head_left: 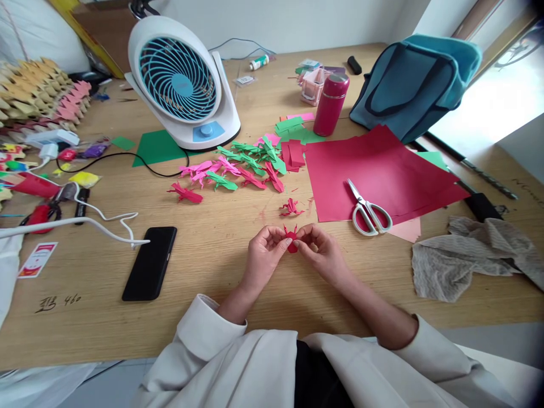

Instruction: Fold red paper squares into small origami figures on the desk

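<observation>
A small red folded paper figure (292,242) with thin points at its top is pinched between my two hands, just above the table. My left hand (267,249) grips its left side with thumb and fingers. On the right side, the thumb and fingers of my right hand (318,249) close on it. Just beyond my fingertips lies another red folded paper figure (291,207) with leg-like points. Farther off is a loose pile of green folded paper figures (250,156), with pink ones (199,170) and red ones (186,192) among and beside them.
White-handled scissors (369,212) rest on red paper sheets (378,170) to the right. A grey cloth (450,260), red flask (331,105) and blue bag (412,85) stand or lie beyond. A fan (182,85) and black phone (149,263) are on the left.
</observation>
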Demonstrator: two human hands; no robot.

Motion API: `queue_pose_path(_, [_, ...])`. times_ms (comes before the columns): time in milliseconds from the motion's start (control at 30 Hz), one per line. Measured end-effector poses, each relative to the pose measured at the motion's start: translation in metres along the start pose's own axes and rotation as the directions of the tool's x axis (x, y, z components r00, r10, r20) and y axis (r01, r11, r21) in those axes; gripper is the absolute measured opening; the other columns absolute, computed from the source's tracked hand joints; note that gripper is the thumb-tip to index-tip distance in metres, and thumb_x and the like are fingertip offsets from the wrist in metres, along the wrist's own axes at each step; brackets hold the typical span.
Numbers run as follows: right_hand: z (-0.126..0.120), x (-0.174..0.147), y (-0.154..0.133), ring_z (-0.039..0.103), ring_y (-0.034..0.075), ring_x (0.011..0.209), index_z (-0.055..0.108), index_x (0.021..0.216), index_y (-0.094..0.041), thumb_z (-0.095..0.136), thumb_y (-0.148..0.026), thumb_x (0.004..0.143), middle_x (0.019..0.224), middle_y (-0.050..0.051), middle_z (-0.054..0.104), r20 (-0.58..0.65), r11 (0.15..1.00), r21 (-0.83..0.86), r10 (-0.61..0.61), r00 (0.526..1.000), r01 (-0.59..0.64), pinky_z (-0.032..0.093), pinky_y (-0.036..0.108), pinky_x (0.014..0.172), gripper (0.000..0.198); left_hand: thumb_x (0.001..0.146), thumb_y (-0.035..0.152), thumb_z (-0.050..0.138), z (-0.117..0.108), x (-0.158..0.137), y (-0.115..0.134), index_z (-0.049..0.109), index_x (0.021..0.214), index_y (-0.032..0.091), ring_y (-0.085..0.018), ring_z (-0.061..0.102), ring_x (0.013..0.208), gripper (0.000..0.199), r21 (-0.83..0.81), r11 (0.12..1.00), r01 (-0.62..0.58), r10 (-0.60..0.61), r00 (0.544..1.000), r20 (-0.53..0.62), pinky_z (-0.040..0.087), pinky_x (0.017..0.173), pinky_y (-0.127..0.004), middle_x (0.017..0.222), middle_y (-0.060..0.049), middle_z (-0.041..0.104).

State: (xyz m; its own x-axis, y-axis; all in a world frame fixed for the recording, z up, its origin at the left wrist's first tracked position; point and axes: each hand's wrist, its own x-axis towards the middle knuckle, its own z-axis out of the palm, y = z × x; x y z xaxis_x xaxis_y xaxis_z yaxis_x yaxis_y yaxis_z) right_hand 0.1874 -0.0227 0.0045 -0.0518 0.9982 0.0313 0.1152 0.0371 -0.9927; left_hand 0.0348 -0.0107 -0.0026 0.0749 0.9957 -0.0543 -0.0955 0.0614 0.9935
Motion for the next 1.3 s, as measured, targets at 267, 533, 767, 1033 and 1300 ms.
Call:
queue_pose_path(267, [-0.002, 0.0, 0.0, 0.054, 0.014, 0.07, 0.061, 0.087, -0.02, 0.064, -0.03, 0.087, 0.078, 0.001, 0.062, -0.026, 0.994, -0.054, -0.093, 0.995, 0.091, 0.046, 0.029, 0.069, 0.01, 0.077, 0.031, 0.075, 0.002, -0.001, -0.003, 0.063, 0.086, 0.017, -0.014, 0.066, 0.082, 0.021, -0.105, 0.994, 0.033, -0.025, 0.996, 0.083, 0.055, 0.082, -0.029, 0.086, -0.002, 0.068])
queue_pose_path(533, [-0.002, 0.0, 0.008, 0.056, 0.015, 0.076, 0.061, 0.089, -0.021, 0.066, -0.028, 0.088, 0.083, 0.002, 0.062, -0.001, 0.991, 0.052, -0.123, 0.992, 0.122, 0.047, 0.03, 0.074, 0.008, 0.079, 0.026, 0.075, -0.002, 0.001, -0.002, 0.065, 0.077, 0.017, -0.013, 0.061, 0.078, 0.013, 0.072, 0.986, -0.147, 0.144, 0.988, 0.055, 0.05, 0.077, -0.025, 0.081, -0.001, 0.064])
queue_pose_path(767, [-0.004, 0.002, 0.008, 0.058, 0.017, 0.086, 0.061, 0.091, -0.024, 0.065, -0.023, 0.089, 0.092, 0.003, 0.06, 0.019, 0.965, 0.094, -0.249, 0.968, 0.247, 0.049, 0.033, 0.08, 0.004, 0.085, 0.022, 0.069, -0.008, -0.002, 0.006, 0.066, 0.089, 0.02, -0.014, 0.061, 0.081, 0.005, 0.274, 0.888, -0.37, 0.346, 0.929, 0.133, 0.049, 0.077, -0.026, 0.086, -0.003, 0.066])
queue_pose_path(1033, [-0.008, -0.001, 0.002, 0.057, 0.015, 0.081, 0.059, 0.096, -0.024, 0.064, -0.023, 0.09, 0.087, 0.002, 0.058, 0.044, 0.964, 0.053, -0.263, 0.964, 0.26, 0.049, 0.031, 0.077, 0.008, 0.082, 0.02, 0.073, -0.012, 0.0, 0.006, 0.064, 0.083, 0.018, -0.012, 0.06, 0.078, 0.009, 0.195, 0.928, -0.316, 0.289, 0.944, 0.158, 0.048, 0.077, -0.023, 0.081, -0.001, 0.065])
queue_pose_path(1300, [-0.013, 0.0, -0.002, 0.058, 0.014, 0.077, 0.057, 0.111, -0.024, 0.059, -0.016, 0.092, 0.087, 0.002, 0.061, 0.105, 0.863, -0.228, -0.438, 0.893, 0.45, 0.05, 0.03, 0.073, 0.021, 0.08, 0.02, 0.073, -0.009, 0.002, 0.003, 0.06, 0.079, 0.017, -0.013, 0.063, 0.08, 0.014, 0.101, 0.957, -0.273, 0.254, 0.952, 0.169, 0.052, 0.077, -0.026, 0.081, -0.001, 0.064])
